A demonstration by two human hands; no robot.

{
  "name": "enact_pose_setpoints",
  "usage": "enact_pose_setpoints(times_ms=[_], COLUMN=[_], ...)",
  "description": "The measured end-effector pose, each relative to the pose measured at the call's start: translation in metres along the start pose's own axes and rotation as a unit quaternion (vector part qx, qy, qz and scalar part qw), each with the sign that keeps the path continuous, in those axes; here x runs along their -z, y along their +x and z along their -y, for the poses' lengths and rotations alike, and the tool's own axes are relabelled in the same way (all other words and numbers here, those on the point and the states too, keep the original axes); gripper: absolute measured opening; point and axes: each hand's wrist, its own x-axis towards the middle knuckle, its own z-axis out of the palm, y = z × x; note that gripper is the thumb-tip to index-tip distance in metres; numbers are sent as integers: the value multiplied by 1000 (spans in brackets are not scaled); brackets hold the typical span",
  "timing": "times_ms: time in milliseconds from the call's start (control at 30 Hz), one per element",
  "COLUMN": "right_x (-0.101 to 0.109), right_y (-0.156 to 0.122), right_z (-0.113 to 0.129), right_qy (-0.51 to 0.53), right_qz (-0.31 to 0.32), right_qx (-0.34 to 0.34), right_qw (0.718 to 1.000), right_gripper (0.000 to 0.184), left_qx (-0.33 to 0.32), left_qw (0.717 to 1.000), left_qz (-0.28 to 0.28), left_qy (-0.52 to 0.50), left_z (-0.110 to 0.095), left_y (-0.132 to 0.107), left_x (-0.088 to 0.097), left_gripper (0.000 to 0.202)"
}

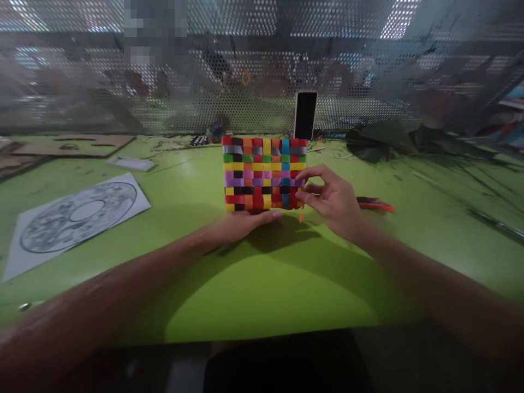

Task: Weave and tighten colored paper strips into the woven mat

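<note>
Where the weave [257, 176] is: upright over the table [270, 289].
Strips [267, 146]: glossy, multicoloured checks.
Left hand [248, 224]: under the bottom edge, grip hidden.
Right hand [333, 197]: half-curled at the right edge, pinch unclear.

A craft workshop, as far as the blurred background lets one tell: scattered scraps [172, 143], cut cardboard [45, 147] and a sheet with a ring drawing [77, 217] lie on a green worktop [213, 305] around a panel woven from coloured strips [264, 174], before a perforated metal screen [262, 109].
</note>
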Motion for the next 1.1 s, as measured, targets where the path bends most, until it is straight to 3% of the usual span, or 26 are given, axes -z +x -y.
enact_pose_setpoints(times_ms=[300, 567, 833, 1100], right_x=[1, 4, 8, 9], right_y=[-1, 1, 2, 4], right_z=[1, 0, 4, 1], right_qy=[-3, -5, 24, 10], right_qz=[6, -11, 40, 49], right_qx=[2, 2, -22, -22], right_qw=[1000, 1000, 999, 998], right_gripper=[19, 20, 19, 24], left_qx=[-2, -31, -37, -48], left_qw=[999, 999, 990, 995], left_qz=[43, 13, 100, 46], left_qy=[-22, -33, -97, -77], left_z=[3, 3, 3, 10], left_y=[2, 2, 1, 8], left_x=[1, 1, 10, 4], left_gripper=[44, 35, 39, 45])
